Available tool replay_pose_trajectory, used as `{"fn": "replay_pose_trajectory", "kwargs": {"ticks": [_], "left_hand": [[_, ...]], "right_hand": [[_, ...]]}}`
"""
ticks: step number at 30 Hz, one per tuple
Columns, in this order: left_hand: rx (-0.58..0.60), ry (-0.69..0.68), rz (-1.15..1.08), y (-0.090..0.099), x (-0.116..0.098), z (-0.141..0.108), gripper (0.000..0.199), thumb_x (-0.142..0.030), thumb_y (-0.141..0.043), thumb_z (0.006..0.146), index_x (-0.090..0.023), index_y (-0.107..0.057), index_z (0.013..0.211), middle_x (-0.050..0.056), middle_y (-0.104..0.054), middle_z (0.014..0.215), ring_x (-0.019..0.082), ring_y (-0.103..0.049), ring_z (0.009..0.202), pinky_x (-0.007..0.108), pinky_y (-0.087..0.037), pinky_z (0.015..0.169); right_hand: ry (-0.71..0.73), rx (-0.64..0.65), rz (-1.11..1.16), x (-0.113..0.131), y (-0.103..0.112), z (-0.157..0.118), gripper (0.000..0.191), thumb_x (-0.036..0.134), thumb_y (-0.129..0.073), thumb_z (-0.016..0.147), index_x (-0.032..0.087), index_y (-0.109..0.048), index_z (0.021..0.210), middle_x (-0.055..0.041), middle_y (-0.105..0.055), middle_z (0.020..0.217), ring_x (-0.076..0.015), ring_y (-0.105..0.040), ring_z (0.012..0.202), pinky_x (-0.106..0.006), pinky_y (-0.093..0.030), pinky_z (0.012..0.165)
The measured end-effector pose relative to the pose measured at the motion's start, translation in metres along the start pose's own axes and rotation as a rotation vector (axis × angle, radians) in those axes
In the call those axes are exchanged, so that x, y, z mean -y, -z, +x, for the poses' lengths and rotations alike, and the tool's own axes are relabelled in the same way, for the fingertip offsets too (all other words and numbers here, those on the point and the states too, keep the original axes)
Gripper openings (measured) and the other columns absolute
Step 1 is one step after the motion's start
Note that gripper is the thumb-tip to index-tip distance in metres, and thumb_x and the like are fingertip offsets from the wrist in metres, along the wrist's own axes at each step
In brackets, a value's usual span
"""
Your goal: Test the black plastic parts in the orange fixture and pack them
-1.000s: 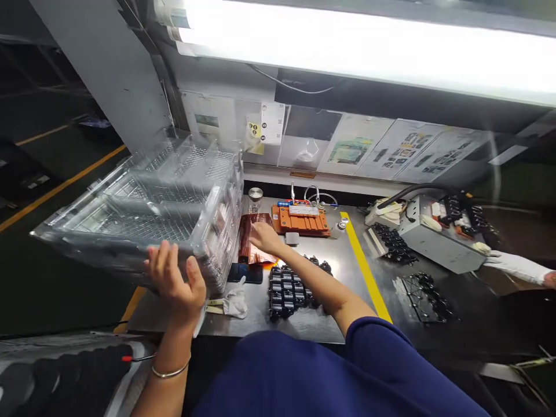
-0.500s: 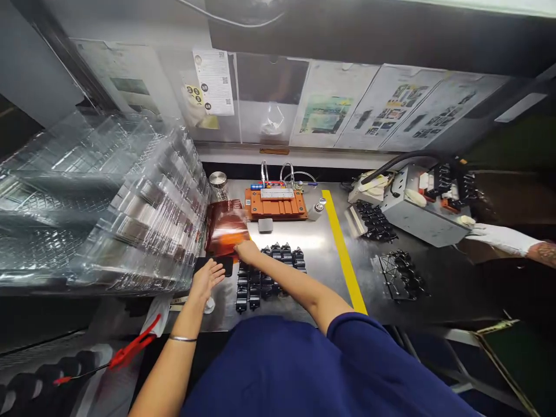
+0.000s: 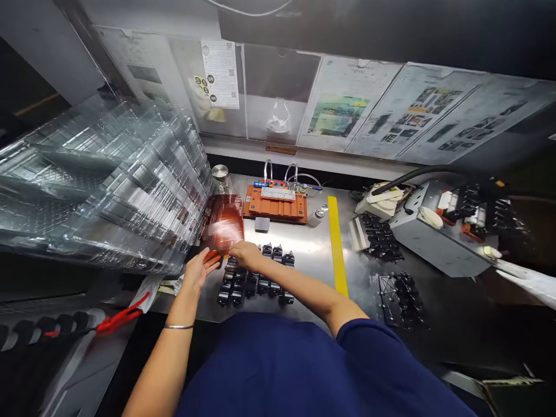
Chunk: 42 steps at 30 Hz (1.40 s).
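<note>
My right hand (image 3: 247, 255) is closed on the near right corner of a glossy reddish-brown sheet (image 3: 226, 223), left of the orange fixture (image 3: 278, 204). At the sheet's near left edge is my left hand (image 3: 197, 271), palm up with its fingers spread; whether it touches the sheet is hard to tell. Several black moulded parts (image 3: 263, 285) lie in rows on the metal table, just below my right hand and forearm. A small grey block (image 3: 262, 225) sits in front of the fixture.
Clear plastic trays (image 3: 143, 191) are stacked high at the left. A lidded jar (image 3: 221, 178) stands behind the sheet. Yellow tape (image 3: 337, 246) crosses the table. Further right are a grey machine (image 3: 434, 231), more black parts (image 3: 402, 298) and another person's white-gloved hand (image 3: 527, 281).
The view has shifted slightly. The sheet and my right hand have moved a little toward me and left. My left hand has come up to the sheet's near edge.
</note>
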<state>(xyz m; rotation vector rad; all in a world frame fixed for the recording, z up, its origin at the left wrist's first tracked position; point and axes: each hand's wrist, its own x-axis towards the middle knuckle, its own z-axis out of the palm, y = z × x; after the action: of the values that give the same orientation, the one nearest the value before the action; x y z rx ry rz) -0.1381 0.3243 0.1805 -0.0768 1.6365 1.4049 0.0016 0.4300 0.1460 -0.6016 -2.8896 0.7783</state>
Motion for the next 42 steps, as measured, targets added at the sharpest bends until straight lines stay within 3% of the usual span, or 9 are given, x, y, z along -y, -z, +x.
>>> {"fn": "replay_pose_trajectory", "kwargs": {"ticks": [2,5,7,10,14,19,31,38,42], "left_hand": [[0.024,-0.041,0.012,-0.002,0.002,-0.01,0.013,-0.014,-0.069,0.071,-0.012,-0.061,0.08,0.004,-0.068,0.072,0.013,-0.066,0.061,0.024,-0.055,0.06],[0.147,-0.139,0.102,-0.012,0.007,-0.024,0.022,-0.016,-0.071,0.065,-0.013,-0.065,0.085,0.003,-0.07,0.075,0.015,-0.066,0.066,0.024,-0.054,0.061],[0.262,-0.304,0.295,-0.02,0.011,-0.031,0.019,-0.022,-0.066,0.066,-0.013,-0.066,0.084,0.003,-0.07,0.071,0.016,-0.065,0.067,0.025,-0.052,0.062],[0.354,-0.536,0.569,-0.03,0.012,-0.035,0.012,-0.025,-0.057,0.068,-0.014,-0.064,0.07,0.0,-0.064,0.058,0.015,-0.058,0.058,0.024,-0.045,0.057],[0.422,-0.598,0.632,-0.035,0.005,-0.035,0.014,-0.025,-0.054,0.069,-0.015,-0.063,0.067,-0.002,-0.059,0.052,0.013,-0.05,0.051,0.023,-0.037,0.051],[0.489,-0.682,0.714,-0.03,-0.003,-0.033,0.018,-0.023,-0.049,0.072,-0.015,-0.065,0.07,0.001,-0.064,0.059,0.015,-0.054,0.056,0.024,-0.039,0.055],[0.533,-0.648,0.682,-0.018,-0.017,-0.029,0.02,-0.027,-0.047,0.07,-0.015,-0.063,0.068,0.001,-0.062,0.056,0.015,-0.053,0.054,0.025,-0.041,0.054],[0.623,-0.52,0.549,-0.011,-0.015,-0.024,0.029,-0.036,-0.058,0.064,-0.013,-0.066,0.081,0.002,-0.067,0.066,0.018,-0.06,0.066,0.028,-0.047,0.063],[0.694,-0.365,0.407,-0.012,-0.017,-0.032,0.036,-0.036,-0.061,0.064,-0.012,-0.065,0.091,0.005,-0.071,0.078,0.02,-0.064,0.075,0.03,-0.049,0.071]], "right_hand": [[0.029,-0.034,0.034,0.005,0.005,-0.018,0.015,0.023,-0.061,0.089,0.02,-0.072,0.098,-0.0061,-0.071,0.105,-0.0171,-0.062,0.097,-0.026,-0.046,0.08],[-0.015,-0.237,0.064,0.017,0.017,-0.032,0.023,0.032,-0.062,0.088,0.02,-0.071,0.104,-0.0066,-0.07,0.096,-0.0166,-0.061,0.09,-0.025,-0.046,0.074],[-0.053,-0.381,0.042,0.029,0.025,-0.034,0.026,0.035,-0.058,0.091,0.021,-0.07,0.109,-0.0058,-0.067,0.088,-0.0152,-0.06,0.083,-0.023,-0.044,0.066],[-0.072,-0.468,-0.022,0.043,0.029,-0.032,0.023,0.035,-0.058,0.091,0.023,-0.072,0.105,-0.0042,-0.063,0.083,-0.0133,-0.057,0.076,-0.021,-0.04,0.059],[-0.073,-0.58,-0.036,0.049,0.024,-0.035,0.02,0.027,-0.057,0.092,0.02,-0.072,0.103,-0.0049,-0.063,0.081,-0.0133,-0.057,0.074,-0.022,-0.044,0.062],[-0.02,-0.682,0.008,0.052,0.019,-0.038,0.024,0.027,-0.05,0.095,0.017,-0.07,0.103,-0.0065,-0.065,0.084,-0.0141,-0.059,0.077,-0.023,-0.049,0.069],[0.036,-0.744,-0.035,0.061,0.012,-0.022,0.021,0.025,-0.052,0.094,0.018,-0.071,0.099,-0.0058,-0.066,0.082,-0.0125,-0.061,0.076,-0.023,-0.051,0.068],[0.072,-0.726,-0.073,0.064,0.014,-0.022,0.019,0.019,-0.051,0.094,0.017,-0.069,0.1,-0.0065,-0.067,0.084,-0.0128,-0.061,0.08,-0.023,-0.052,0.071],[0.081,-0.678,-0.087,0.062,0.011,-0.025,0.017,0.018,-0.055,0.091,0.018,-0.068,0.102,-0.0081,-0.068,0.091,-0.0141,-0.062,0.083,-0.025,-0.053,0.073]]}}
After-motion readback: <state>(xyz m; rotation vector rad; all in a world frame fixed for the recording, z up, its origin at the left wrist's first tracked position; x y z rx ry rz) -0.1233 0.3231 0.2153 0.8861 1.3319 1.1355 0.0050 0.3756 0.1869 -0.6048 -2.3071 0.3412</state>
